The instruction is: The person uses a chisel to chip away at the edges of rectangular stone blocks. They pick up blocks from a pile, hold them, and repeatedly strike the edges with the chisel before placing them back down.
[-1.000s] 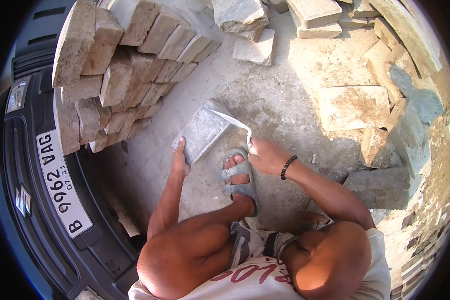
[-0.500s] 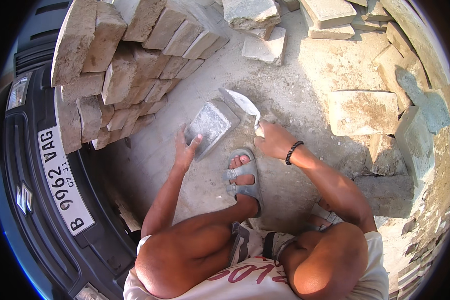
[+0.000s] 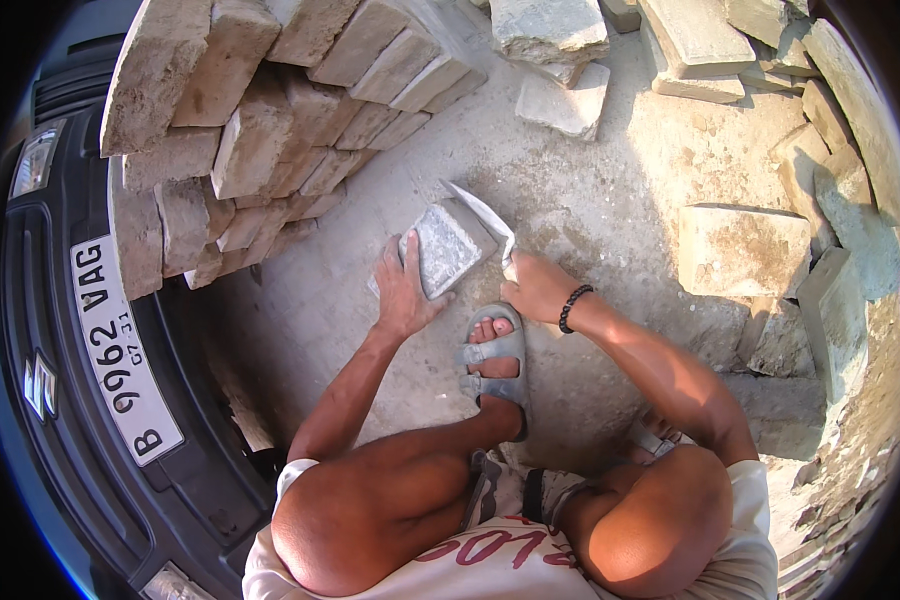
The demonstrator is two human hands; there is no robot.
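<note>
A grey concrete block (image 3: 452, 246) rests tilted on the ground in front of me, its flat face upward. My left hand (image 3: 406, 296) grips its near left side, fingers over the upper left edge and thumb at the near corner. My right hand (image 3: 540, 288) is closed around the handle of a trowel (image 3: 484, 212), which the fingers mostly hide. The trowel's metal blade is turned edge-on along the block's far right side; whether it touches the block I cannot tell.
Blocks are stacked (image 3: 300, 120) at the far left, beside a dark vehicle front (image 3: 60, 400). More loose blocks (image 3: 745, 250) lie at the right and a broken piece (image 3: 562, 100) at the back. My sandalled foot (image 3: 495, 365) is just nearer than the block.
My left hand has moved further onto the block and taken hold of it. The block has turned and tilted. The trowel blade has rotated from showing its face to nearly edge-on.
</note>
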